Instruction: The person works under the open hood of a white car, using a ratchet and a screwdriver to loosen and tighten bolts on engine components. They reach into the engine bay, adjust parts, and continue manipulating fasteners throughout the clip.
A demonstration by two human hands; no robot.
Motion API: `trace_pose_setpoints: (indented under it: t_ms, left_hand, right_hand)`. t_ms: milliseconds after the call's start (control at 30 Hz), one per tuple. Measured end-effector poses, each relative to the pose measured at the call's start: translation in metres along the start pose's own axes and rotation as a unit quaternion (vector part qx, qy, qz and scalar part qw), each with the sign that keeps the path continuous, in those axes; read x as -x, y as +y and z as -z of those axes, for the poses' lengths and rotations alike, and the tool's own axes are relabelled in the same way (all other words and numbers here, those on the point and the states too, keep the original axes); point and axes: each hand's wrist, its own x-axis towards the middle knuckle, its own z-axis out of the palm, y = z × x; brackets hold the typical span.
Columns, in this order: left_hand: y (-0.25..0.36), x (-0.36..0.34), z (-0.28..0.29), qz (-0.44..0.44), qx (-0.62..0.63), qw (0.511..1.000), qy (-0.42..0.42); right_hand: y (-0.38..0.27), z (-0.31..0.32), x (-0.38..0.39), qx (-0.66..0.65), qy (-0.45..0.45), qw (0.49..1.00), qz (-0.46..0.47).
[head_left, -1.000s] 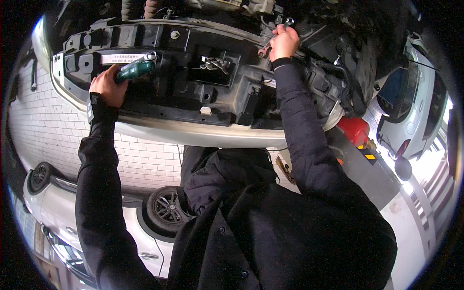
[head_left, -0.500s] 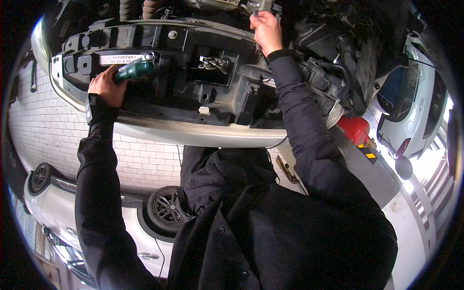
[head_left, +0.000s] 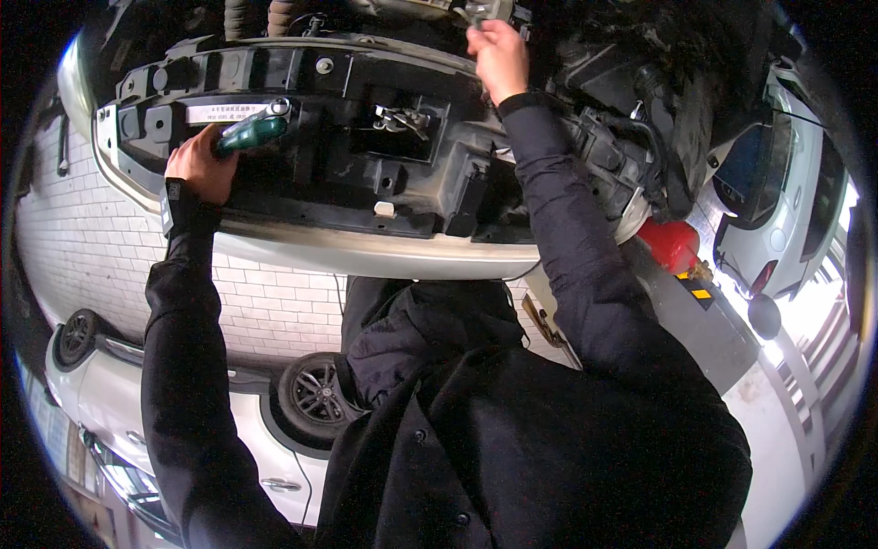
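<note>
My left hand [head_left: 199, 166] is closed around a green-handled tool [head_left: 249, 133] with a round, shiny metal head; its exact kind is unclear. The tool lies slantwise over the black front panel [head_left: 315, 151] of a car's open engine bay, beside a white label strip [head_left: 224, 111]. Farther off and to the right, my right hand [head_left: 502, 62] reaches into the bay, its fingers pinched together at a greyish metal part [head_left: 487, 11]. What those fingers hold is hidden and blurred. Between the hands, a metal hood latch [head_left: 402, 121] sits in a square opening of the panel.
The car's pale front edge [head_left: 366, 261] runs between me and the bay. Dark hoses and housings [head_left: 631, 137] crowd the right side. A red object [head_left: 669, 245] is on a grey cabinet [head_left: 704, 320] at right. Behind me stands a white car [head_left: 247, 430]; another [head_left: 786, 183] is at far right.
My right hand has shifted slightly to the left and its wrist has turned a little. My left hand and the green-handled tool are nearly where they were.
</note>
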Motion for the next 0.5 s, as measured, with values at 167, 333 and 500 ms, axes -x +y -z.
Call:
trace_pose_setpoints:
  t_ms: [167,333,500]
  left_hand:
    - [-0.006,0.002,-0.004,-0.001,-0.002,1.0,0.005]
    - [-0.001,0.001,0.002,0.004,0.006,1.0,-0.013]
    - [-0.009,0.001,-0.006,-0.019,0.004,1.0,0.009]
  right_hand:
    - [-0.024,0.0,0.01,-0.028,-0.008,0.999,-0.021]
    - [0.009,0.019,0.005,-0.142,0.138,0.976,-0.091]
    - [0.007,0.015,0.004,-0.118,0.113,0.983,-0.077]
